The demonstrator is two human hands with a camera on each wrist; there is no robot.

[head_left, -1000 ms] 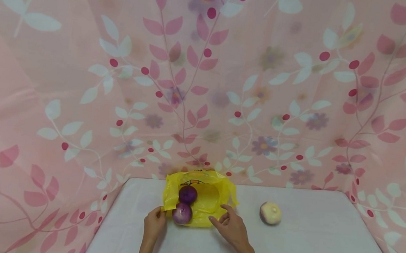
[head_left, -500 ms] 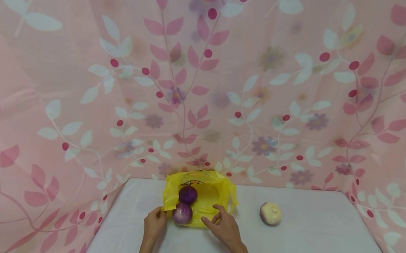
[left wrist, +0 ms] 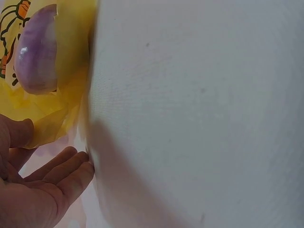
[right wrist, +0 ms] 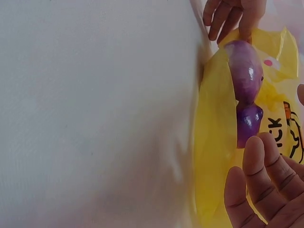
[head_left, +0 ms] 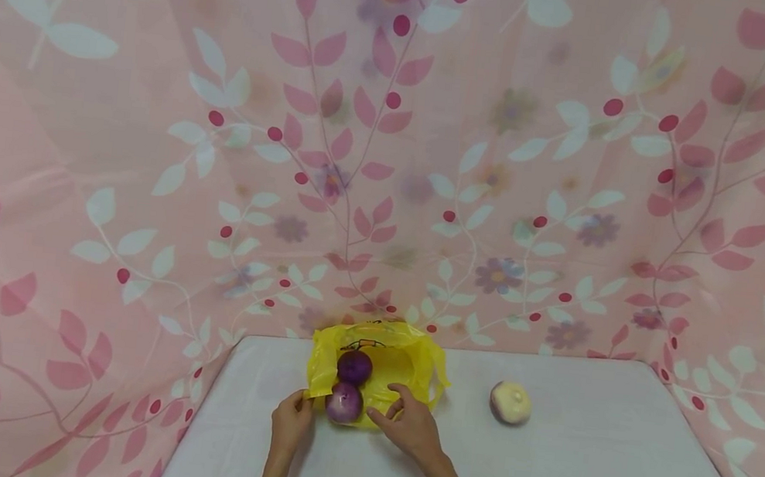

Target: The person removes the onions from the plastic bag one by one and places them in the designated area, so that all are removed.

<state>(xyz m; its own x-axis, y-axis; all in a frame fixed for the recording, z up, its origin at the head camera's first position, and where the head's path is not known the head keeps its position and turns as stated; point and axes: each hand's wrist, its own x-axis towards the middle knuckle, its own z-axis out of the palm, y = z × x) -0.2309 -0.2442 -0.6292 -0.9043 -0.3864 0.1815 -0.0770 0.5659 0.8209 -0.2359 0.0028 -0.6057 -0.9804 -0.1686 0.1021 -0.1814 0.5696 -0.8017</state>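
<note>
A yellow plastic bag [head_left: 323, 364] lies on its side with its mouth facing me. Inside its left half sit a purple turnip-like vegetable with pale patches [head_left: 344, 403] and, behind it, a darker purple round one [head_left: 354, 366]. My left hand [head_left: 291, 419] pinches the left edge of the bag's mouth between thumb and finger; its other fingers extend loosely in the left wrist view. My right hand [head_left: 413, 430] is at the mouth's right side, thumb and fingers apart and holding nothing. In the right wrist view its fingertips overlap the bag just below the darker vegetable [right wrist: 249, 124].
A white-and-purple turnip [head_left: 510, 403] lies on the table to the right of the bag. The white-covered table [head_left: 567, 476] ends at a pink floral curtain [head_left: 405, 155] behind the bag, and the same cloth stands at both sides.
My right hand has moved left across the bag's mouth, closer to the purple vegetables. The left hand, the bag and the turnip on the table stay where they were.
</note>
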